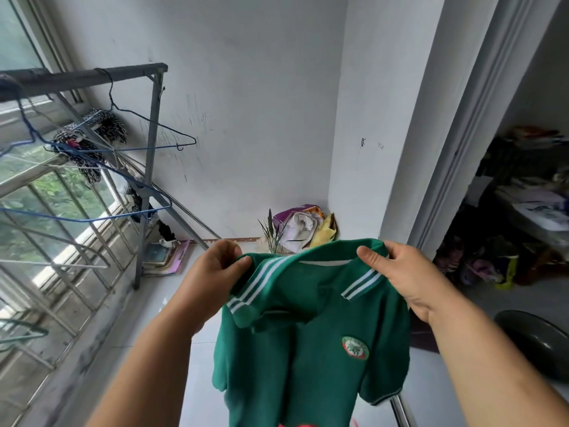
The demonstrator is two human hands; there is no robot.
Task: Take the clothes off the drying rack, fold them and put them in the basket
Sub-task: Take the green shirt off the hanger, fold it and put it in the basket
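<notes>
At the far left a window runs along the wall, with the rack standing against it. Bare wire hangers hang from its top bar, and a black-and-white cloth is draped farther back on it. On the floor by the rack's leg lies a stack of books. In the near middle the left hand pinches the shirt at its left shoulder, thumb on top beside the white-striped collar. The shirt is a green polo with a round badge on the chest. It is off the rack and hangs in the air between the two hands, front toward the camera, its lower part out of view. Behind it, in the far corner, sit some crumpled bags. The right hand grips the shirt's right shoulder, thumb over the collar edge. The hands are apart, each clamped on the shirt. To the right a dark basin lies on the floor, and past a doorway there is a clutter of clothes and papers.
</notes>
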